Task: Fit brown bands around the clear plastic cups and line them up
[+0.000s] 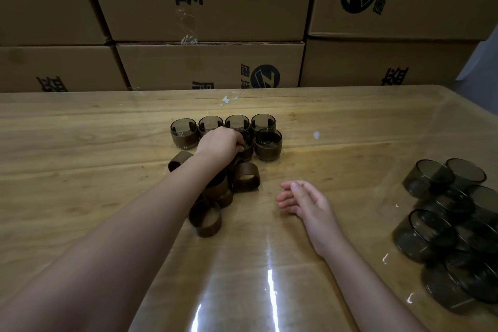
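Several banded cups (184, 133) stand in a row at the middle of the table, with another banded cup (268, 144) in front of the row's right end. My left hand (219, 143) curls its fingers round one more banded cup (246, 147), set just left of that front cup. A pile of loose brown bands (245, 176) lies under and beside my left forearm. My right hand (304, 201) hovers over the table with relaxed fingers and holds nothing. Bare smoky clear cups (428, 176) lie heaped at the right.
Stacked cardboard boxes (210, 65) stand along the table's far edge. The wooden table (80, 143) has a glossy clear cover. A white smear (228, 100) marks the far middle.
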Demonstrator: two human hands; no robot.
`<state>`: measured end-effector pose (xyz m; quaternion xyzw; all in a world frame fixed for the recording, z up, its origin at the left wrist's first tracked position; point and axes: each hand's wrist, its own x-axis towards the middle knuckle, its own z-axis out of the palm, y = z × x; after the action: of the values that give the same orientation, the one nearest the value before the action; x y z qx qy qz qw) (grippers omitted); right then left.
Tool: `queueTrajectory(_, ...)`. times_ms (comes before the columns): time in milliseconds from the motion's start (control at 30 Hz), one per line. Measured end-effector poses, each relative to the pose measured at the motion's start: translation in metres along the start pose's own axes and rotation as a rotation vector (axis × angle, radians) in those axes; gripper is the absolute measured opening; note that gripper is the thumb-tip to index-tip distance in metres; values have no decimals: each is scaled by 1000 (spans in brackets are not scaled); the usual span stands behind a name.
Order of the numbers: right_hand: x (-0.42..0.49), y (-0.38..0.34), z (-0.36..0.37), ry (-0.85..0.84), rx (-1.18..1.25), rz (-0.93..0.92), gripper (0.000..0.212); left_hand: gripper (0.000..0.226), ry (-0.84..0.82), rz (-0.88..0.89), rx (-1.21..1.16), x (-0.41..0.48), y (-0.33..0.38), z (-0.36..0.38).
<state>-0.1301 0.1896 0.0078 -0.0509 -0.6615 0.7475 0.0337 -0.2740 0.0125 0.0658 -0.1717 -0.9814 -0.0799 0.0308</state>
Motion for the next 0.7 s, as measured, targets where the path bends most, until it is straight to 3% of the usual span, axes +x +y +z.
queueTrajectory(267, -1, 3, -1, -10, -62, -19, 19, 38, -30, -46, -118, -2, 3, -3)
queueTrajectory(467, -2, 4, -2, -2, -79, -9, 20, 30, 225, -89, -215, -21, -19, -23)
queueTrajectory(533, -2, 2, -2, 1, -73, -3, 21, 32, 120, -142, -121, -24, -32, -30)
queueTrajectory(700, -4, 1, -2, -7, -87, 0, 20, 70, -247, -128, 37, -30, -36, -12)
